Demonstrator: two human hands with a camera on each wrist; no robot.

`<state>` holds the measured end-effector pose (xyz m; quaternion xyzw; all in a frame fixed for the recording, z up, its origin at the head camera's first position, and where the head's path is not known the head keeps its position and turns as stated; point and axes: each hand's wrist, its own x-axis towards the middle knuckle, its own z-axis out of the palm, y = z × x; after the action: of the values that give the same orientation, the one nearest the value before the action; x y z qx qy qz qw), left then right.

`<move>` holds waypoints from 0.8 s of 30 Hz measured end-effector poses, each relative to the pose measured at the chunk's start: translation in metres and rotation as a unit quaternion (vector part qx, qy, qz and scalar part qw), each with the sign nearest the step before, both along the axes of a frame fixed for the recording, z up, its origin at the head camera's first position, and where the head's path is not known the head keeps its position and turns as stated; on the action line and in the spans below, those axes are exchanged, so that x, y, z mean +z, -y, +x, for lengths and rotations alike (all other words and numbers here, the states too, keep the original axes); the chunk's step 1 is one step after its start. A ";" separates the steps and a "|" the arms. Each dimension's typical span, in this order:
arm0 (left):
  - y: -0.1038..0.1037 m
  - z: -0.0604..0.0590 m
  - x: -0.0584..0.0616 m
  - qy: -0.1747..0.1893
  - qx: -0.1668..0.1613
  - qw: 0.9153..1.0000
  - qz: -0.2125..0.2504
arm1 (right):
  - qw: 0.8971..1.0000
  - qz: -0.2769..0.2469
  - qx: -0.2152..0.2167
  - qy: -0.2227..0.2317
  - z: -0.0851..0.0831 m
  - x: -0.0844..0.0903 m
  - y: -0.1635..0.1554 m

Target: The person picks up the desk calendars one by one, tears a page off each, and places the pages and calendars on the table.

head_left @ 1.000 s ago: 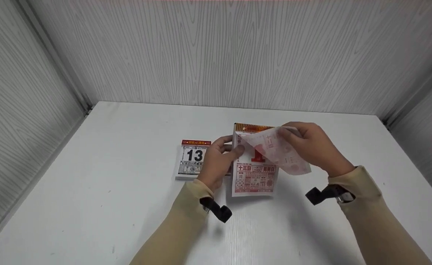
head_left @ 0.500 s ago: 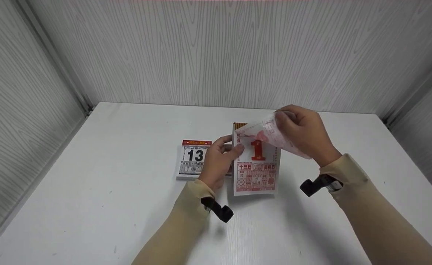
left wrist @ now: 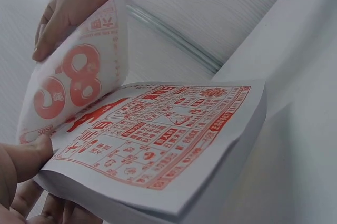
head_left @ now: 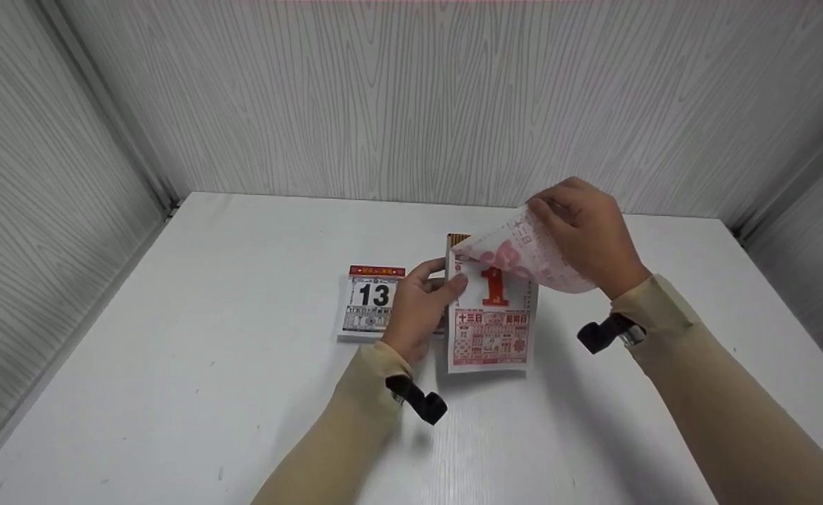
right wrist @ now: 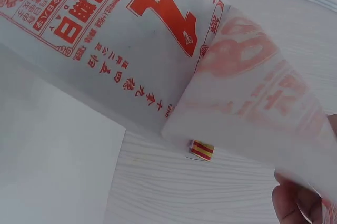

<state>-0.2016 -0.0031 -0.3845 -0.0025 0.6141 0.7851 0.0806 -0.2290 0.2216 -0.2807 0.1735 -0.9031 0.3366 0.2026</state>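
Fingers pinch lifted sheet | calendar reads "1" | other pad "13"

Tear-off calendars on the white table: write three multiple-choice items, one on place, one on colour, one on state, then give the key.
1. Where does the calendar showing 13 lie from the calendar showing 1?
A. to its left
B. to its right
C. on top of it

2. What colour is the big 1?
A. black
B. red
C. green

3. What is the state of the lifted page?
A. flat
B. crumpled into a ball
C. peeled up, pinched by the right hand

Key: 1 A, it lies beyond the left hand, which holds the pad's left edge. 2 B, printed red, while 13 is black. 3 C, the sheet curves upward.
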 end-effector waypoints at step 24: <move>0.000 0.003 0.009 0.054 -0.008 0.998 -0.011 | 0.997 -0.048 -0.017 0.054 -0.014 -0.020 -0.001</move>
<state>-0.1983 -0.0032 -0.3757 -0.0412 0.6176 0.7762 0.1200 -0.2434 0.2225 -0.3011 0.1296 -0.8983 0.3853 0.1669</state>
